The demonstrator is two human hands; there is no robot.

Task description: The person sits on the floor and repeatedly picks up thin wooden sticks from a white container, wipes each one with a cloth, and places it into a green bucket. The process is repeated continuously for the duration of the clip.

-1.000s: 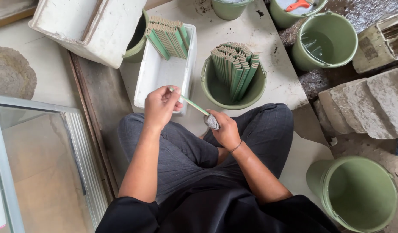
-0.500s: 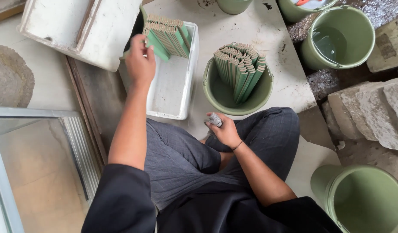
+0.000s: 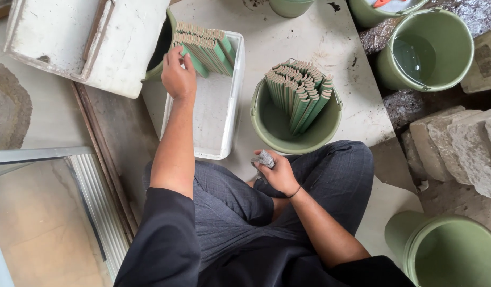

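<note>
— Tiles (image 3: pixel 205 50) lean in a row at the tub's (image 3: pixel 232 114) far end; left hand (image 3: pixel 177 77) rests loosely on them.
— Right hand (image 3: pixel 280 172)?
— Closed on a grey rag (image 3: pixel 265 158). A nudge could topple that row.

The left arm stretches forward, bare forearm straight, left hand (image 3: pixel 178 77) palm down with fingers curled at the tips; the right arm bends at the elbow, right hand (image 3: pixel 278 174) closed in a loose fist above the lap.
</note>
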